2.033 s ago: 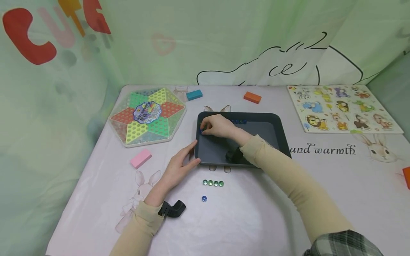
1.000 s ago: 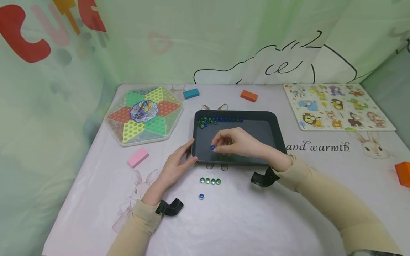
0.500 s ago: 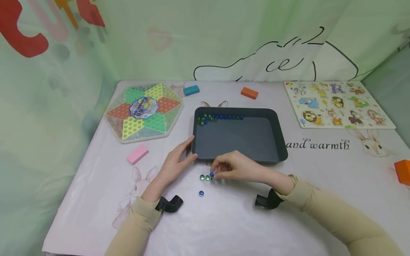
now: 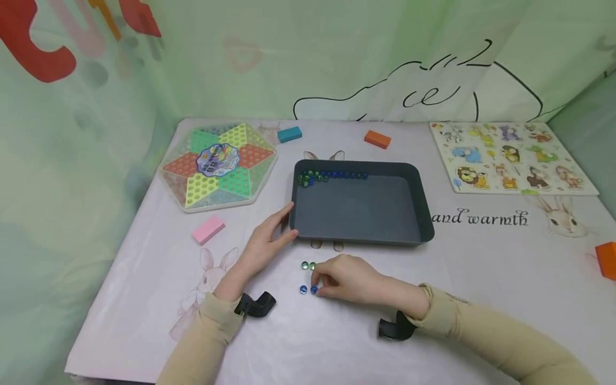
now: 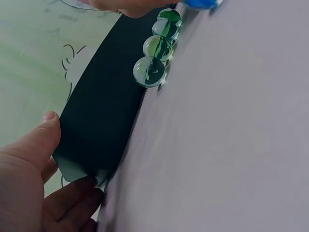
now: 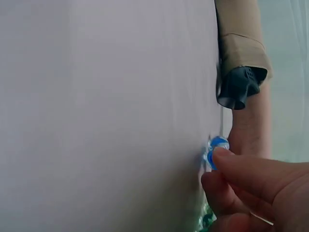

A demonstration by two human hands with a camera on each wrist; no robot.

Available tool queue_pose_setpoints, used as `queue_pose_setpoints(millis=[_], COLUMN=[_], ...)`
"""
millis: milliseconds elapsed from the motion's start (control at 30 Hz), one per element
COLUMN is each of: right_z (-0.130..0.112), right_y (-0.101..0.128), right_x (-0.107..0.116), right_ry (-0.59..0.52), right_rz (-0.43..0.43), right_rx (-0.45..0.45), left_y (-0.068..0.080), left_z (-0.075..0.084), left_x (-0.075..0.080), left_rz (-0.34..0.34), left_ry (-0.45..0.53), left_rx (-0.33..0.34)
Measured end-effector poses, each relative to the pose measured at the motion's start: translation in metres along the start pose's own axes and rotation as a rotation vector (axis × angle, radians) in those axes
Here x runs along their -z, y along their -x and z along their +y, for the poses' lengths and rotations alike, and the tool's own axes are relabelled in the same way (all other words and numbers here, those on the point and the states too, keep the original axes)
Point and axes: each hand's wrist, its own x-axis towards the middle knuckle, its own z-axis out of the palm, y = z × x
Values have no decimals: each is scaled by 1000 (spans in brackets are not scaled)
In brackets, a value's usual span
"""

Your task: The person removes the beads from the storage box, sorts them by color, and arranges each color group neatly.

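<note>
My right hand [image 4: 348, 279] pinches a blue marble [image 4: 314, 290] between thumb and fingertips, low at the white tablecloth. Just left of it lies another blue marble [image 4: 303, 289]. Behind them is a row of green-streaked marbles [image 5: 148, 72], its right end hidden by the hand in the head view. My left hand [image 4: 263, 241] holds the near left corner of a dark grey tray [image 4: 366, 240], thumb and fingers against its walls. Blue and green marbles [image 4: 337, 175] cluster along the tray's far left edge. The right wrist view shows the pinched marble partly covered by the thumb [image 6: 241, 166].
A hexagonal Chinese checkers box [image 4: 218, 167] lies left of the tray, with a pink block [image 4: 208, 230] in front of it. Blue [image 4: 290, 134] and orange blocks [image 4: 377, 139] sit behind the tray. An animal puzzle board [image 4: 512, 158] is at far right, above an orange block [image 4: 606, 259].
My right hand has gone from inside the tray to the tablecloth in front, bringing a blue marble beside the one lying there. My left hand has stayed at the tray corner.
</note>
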Motion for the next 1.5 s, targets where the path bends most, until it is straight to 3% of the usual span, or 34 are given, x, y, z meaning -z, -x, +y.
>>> queue_pose_setpoints(millis=[1167,1500], right_z=[-2,-3], right_y=[-3,-4], right_x=[-4,2], right_ry=[-16,-17], right_rz=[-7,-47], right_rx=[-31,-31], left_y=[0,0], left_z=[1,2], left_x=[-1,0], left_rz=[-3,-8], left_ry=[-2,5], left_rx=[31,35])
